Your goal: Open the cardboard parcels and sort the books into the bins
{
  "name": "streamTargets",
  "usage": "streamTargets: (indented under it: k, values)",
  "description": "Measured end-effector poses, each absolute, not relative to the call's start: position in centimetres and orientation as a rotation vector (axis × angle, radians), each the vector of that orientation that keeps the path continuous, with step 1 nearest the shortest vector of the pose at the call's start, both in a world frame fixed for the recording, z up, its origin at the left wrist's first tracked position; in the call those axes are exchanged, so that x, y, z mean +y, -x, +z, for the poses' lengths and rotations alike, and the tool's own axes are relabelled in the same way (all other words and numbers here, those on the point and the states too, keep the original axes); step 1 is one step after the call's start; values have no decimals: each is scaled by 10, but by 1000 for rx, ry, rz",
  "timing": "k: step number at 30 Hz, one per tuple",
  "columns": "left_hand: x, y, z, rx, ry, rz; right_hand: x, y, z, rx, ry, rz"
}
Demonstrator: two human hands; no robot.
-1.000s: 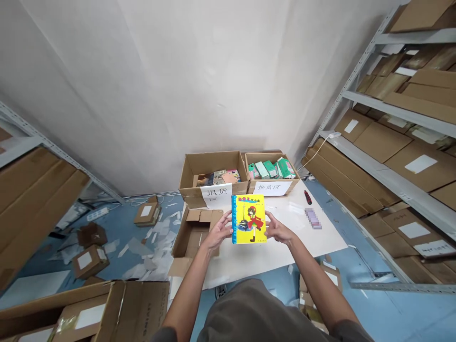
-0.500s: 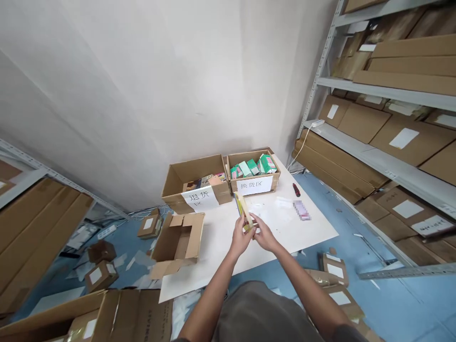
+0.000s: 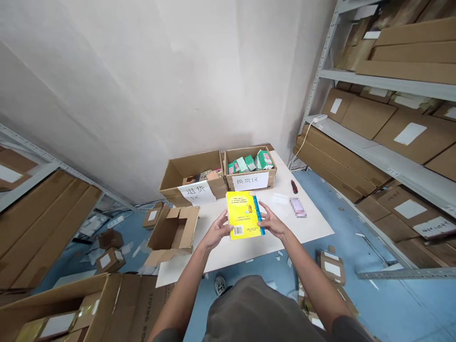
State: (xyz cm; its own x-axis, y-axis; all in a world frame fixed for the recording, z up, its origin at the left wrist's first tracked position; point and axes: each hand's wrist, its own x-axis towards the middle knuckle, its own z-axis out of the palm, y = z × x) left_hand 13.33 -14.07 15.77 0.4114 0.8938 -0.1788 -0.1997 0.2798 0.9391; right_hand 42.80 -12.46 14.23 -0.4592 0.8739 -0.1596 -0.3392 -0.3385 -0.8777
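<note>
A yellow book (image 3: 244, 213) with a blue strip along its right edge is held up over the table, its barcode side facing me. My left hand (image 3: 217, 230) grips its left edge, thumb on the cover. On the opposite edge, my right hand (image 3: 272, 222) pinches the blue strip with the thumb in front. Behind the book stand two labelled cartons: the left carton (image 3: 194, 166) holds several mixed packages, and the right carton (image 3: 249, 154) holds several green-and-white boxes. An opened cardboard box (image 3: 174, 232) sits left of my left hand, flaps spread.
On the white table (image 3: 309, 228) lie a red-and-black box cutter (image 3: 294, 186) and a blurred pinkish item (image 3: 298, 207). Shelving with cartons (image 3: 377, 116) rises at right. A large open carton (image 3: 117, 304) stands at lower left. Boxes and scraps litter the blue floor.
The book has turned from edge-on to its yellow cover facing me. My hands have moved apart to its opposite side edges.
</note>
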Motion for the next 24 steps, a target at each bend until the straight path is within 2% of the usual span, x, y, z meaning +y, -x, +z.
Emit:
streamTargets:
  k: [13, 24]
  values:
    - [-136, -52, 144, 820, -852, 936, -77, -370, 132, -1116, 626, 2171]
    - [-24, 63, 118, 904, -787, 1091, 38, -237, 134, -1124, 858, 2086]
